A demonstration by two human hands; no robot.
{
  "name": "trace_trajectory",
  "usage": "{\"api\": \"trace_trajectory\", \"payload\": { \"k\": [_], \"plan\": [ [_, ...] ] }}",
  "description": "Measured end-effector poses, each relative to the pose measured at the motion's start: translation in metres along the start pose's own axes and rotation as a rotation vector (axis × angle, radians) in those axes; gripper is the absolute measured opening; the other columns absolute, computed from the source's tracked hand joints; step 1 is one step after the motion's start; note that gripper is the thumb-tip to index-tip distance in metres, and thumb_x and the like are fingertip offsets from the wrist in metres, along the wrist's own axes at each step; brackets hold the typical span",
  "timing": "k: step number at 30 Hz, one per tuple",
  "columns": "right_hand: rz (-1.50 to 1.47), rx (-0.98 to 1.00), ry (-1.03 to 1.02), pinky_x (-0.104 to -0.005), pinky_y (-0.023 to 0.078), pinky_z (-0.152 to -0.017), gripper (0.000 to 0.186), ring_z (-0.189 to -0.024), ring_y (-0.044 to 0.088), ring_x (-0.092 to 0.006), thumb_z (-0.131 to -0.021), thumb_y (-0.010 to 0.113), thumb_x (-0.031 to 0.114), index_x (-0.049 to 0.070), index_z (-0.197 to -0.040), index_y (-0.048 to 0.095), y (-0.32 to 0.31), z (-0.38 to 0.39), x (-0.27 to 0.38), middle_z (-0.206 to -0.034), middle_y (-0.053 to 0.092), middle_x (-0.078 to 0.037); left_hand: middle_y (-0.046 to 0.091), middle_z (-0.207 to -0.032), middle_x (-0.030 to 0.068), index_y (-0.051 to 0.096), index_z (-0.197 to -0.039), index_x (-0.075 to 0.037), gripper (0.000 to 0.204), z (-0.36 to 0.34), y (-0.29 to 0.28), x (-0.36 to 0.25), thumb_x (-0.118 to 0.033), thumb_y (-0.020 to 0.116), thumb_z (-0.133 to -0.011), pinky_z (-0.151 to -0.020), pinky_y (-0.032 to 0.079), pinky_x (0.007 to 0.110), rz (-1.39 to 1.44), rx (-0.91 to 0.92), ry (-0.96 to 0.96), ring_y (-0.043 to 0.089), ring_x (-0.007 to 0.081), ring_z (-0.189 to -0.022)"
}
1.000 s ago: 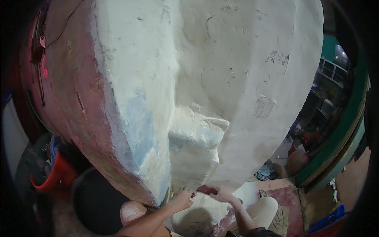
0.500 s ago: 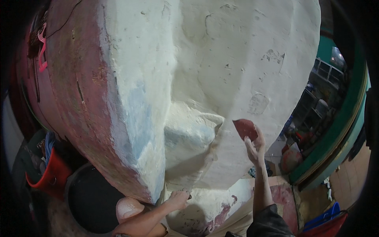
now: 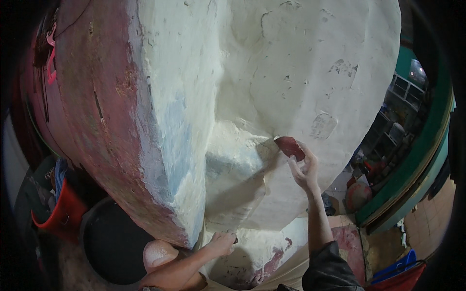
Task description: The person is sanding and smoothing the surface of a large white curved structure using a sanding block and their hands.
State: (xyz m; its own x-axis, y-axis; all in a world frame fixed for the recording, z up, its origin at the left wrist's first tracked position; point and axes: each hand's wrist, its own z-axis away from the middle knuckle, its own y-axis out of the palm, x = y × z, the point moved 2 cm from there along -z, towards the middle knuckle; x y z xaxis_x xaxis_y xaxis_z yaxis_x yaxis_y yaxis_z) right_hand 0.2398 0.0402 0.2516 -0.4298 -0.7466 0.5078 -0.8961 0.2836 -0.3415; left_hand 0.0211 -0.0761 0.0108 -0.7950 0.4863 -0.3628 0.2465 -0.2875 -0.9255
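Note:
A large curved surface (image 3: 335, 92) fills the middle, coated off-white with light blue patches, and worn dark red at the left (image 3: 102, 121). My right hand (image 3: 303, 167) grips a dark red flat piece (image 3: 289, 148), perhaps sandpaper, against or just over the raised corner of a step (image 3: 238, 145) in the coating. My left hand (image 3: 221, 242) is closed low down at the foot of the step, with a small dark thing at its fingers, too hidden to name.
A black round tub (image 3: 111, 252) and a red container (image 3: 65, 218) stand at lower left. My knee (image 3: 158, 254) is beside them. Green panels (image 3: 412, 174), cluttered shelves (image 3: 405, 92) and a blue container (image 3: 398, 266) are at right. A pink plastic piece (image 3: 51, 68) hangs at upper left.
My right hand rose from the bottom with the red piece, then shifted left onto the step's corner. My left hand stayed low, moving only slightly.

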Motion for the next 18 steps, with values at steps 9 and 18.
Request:
{"api": "trace_trajectory", "payload": {
  "k": [9,18],
  "plan": [
    [0.209,-0.027,-0.148,-0.0294,0.048,-0.075,0.035,-0.084,0.063,-0.0231,-0.075,0.055,-0.006,-0.003,-0.11,0.055,-0.004,0.001,0.019,-0.096,0.064,-0.017,0.061,-0.088,0.0194,0.059,-0.085,0.0,0.022,0.0,-0.002,-0.002,-0.012,0.059,-0.067,-0.074,0.048,0.045,0.005,0.004,0.019,0.063,0.0336,-0.084],
    [0.336,0.035,-0.207,-0.0342,0.051,-0.069,0.036,-0.081,0.063,-0.0295,-0.07,0.057,-0.005,0.002,-0.104,0.058,0.016,-0.009,0.041,-0.093,0.064,-0.014,0.063,-0.08,0.0218,0.062,-0.082,0.001,0.021,-0.001,0.004,0.001,-0.009,0.055,-0.065,-0.069,0.051,0.043,-0.023,-0.115,0.055,0.064,0.0344,-0.079]
  ]
}}
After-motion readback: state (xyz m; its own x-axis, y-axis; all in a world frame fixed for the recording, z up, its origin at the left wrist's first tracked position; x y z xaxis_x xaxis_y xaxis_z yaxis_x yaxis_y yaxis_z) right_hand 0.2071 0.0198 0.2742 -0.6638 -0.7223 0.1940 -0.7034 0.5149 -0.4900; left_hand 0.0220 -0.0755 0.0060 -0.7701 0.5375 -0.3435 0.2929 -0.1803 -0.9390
